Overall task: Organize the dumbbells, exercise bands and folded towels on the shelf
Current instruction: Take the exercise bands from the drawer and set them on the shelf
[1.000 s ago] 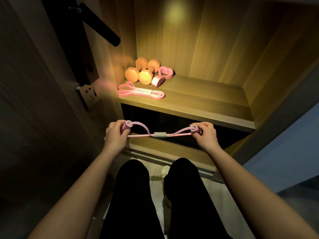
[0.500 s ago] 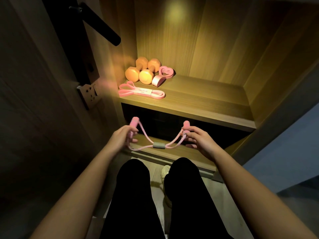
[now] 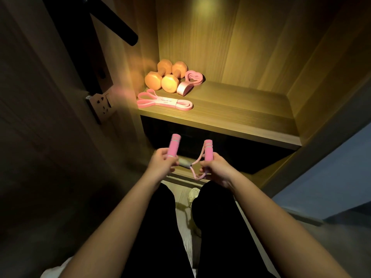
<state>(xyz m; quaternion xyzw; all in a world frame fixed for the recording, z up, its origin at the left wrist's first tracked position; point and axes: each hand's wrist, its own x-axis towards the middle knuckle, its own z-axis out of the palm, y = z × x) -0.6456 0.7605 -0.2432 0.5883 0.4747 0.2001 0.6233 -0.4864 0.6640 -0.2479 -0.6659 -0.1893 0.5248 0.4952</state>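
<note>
While your left hand (image 3: 162, 160) grips one foam handle (image 3: 173, 146) of the exercise band (image 3: 197, 157) | band looks light, soft, stretchy, hanging between both hands below the shelf (image 3: 241, 125) | your right hand (image 3: 215, 167) grips the other handle (image 3: 207, 150) | hold the handles, not the thin tube.
</note>
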